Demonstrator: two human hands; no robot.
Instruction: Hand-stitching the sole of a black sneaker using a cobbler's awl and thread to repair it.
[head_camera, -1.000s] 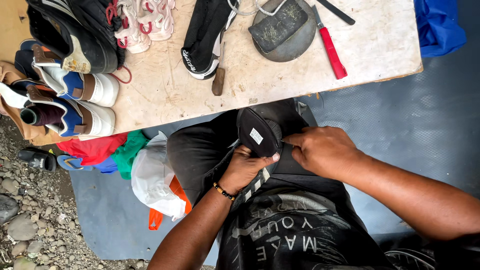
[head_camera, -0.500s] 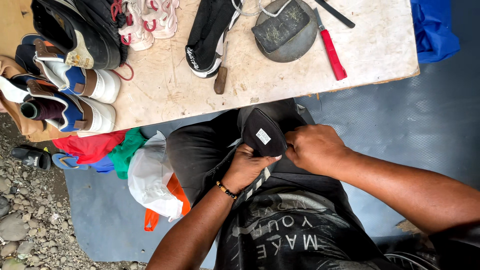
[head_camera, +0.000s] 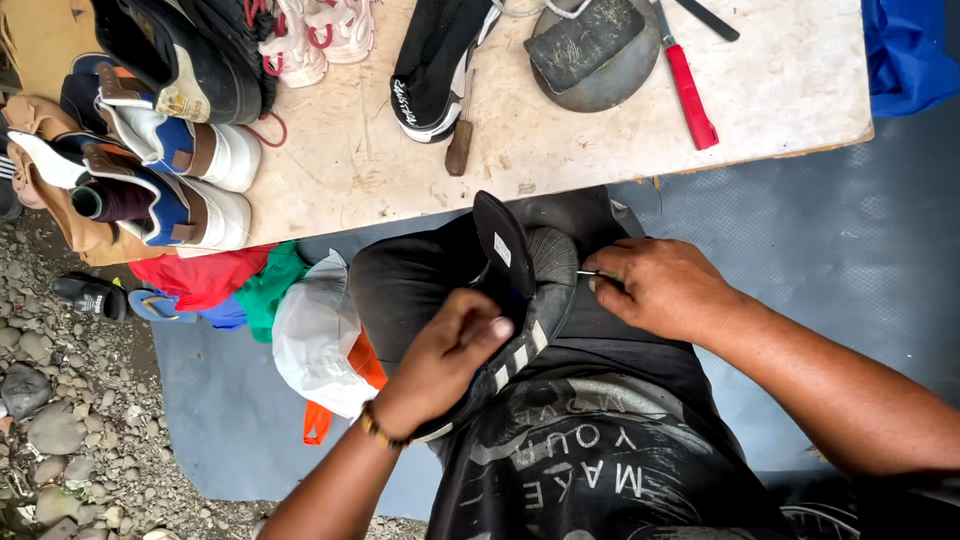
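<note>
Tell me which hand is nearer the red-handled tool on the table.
Right. The right hand sits at the dark shoe's sole edge, just below the table edge under the red-handled tool. The left hand grips the shoe lower down and further to the left, so it is farther away.

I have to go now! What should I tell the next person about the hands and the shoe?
Left hand: grips the black shoe on the lap, thumb on its upper.
Right hand: pinches a thin needle at the sole's edge.
On the table: a red-handled tool, a wooden-handled tool, another black shoe.
Done: needle is at the sole edge. How much is stitched cannot be seen.
Left: finishing the seam.
</note>
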